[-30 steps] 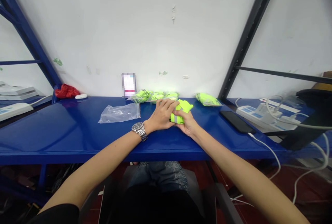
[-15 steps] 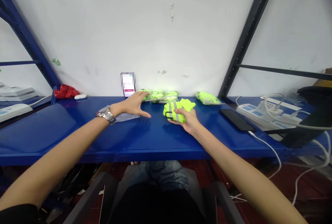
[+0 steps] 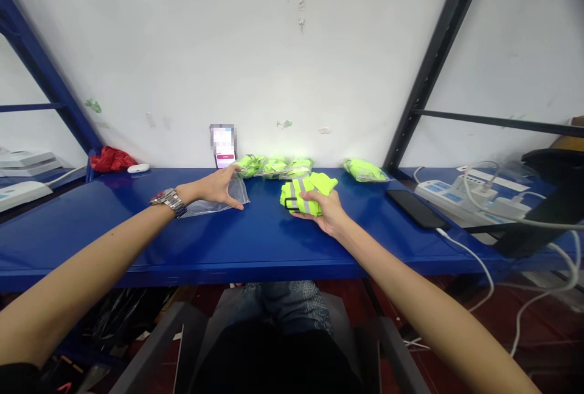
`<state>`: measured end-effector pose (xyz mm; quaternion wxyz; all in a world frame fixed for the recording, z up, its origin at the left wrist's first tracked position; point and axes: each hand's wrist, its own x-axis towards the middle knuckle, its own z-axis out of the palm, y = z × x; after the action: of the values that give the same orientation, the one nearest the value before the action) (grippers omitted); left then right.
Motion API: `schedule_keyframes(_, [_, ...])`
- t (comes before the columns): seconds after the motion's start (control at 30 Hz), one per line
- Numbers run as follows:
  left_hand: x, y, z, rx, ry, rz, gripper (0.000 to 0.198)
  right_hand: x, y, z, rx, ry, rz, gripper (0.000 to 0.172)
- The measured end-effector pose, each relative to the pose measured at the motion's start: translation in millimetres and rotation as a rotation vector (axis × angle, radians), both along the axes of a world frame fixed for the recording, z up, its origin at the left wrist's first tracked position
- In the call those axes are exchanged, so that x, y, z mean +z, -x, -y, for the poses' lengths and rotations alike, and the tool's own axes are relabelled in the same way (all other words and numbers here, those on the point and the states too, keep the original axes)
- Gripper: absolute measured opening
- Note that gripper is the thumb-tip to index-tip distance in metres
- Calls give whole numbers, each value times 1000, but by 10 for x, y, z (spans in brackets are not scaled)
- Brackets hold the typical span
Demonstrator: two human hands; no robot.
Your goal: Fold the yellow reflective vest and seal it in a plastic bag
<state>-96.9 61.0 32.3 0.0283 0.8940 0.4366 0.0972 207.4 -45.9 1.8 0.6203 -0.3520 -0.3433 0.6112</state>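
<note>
My right hand (image 3: 326, 214) grips a folded neon-yellow vest with grey reflective stripes (image 3: 305, 193), held just above the blue shelf top (image 3: 255, 242). My left hand (image 3: 216, 188), a metal watch on its wrist, lies with spread fingers on a clear plastic zip bag (image 3: 222, 196) to the left of the vest. The bag lies flat on the shelf top.
Several bagged neon vests (image 3: 276, 166) line the wall, another (image 3: 365, 171) further right. A phone (image 3: 223, 146) leans on the wall. A dark phone (image 3: 415, 208), power strips (image 3: 456, 193) and white cables sit right. A red cloth (image 3: 109, 159) lies far left.
My left hand left the folded vest, swept left and came down on the clear bag. My right hand kept the vest and shifted it slightly left.
</note>
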Motion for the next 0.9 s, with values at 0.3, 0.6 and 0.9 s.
schedule_keyframes(0.3, [-36,-234,344,46,71,55,119,-1,-10,22,31,-27,14,42])
schedule_keyframes(0.6, [-16,-733,708,-229,-371,81,111,74,18,89,160,-59,21,53])
schedule_keyframes(0.9, [-15,-967,894,-357,-397,108,114,239,1,75,267,-109,243,49])
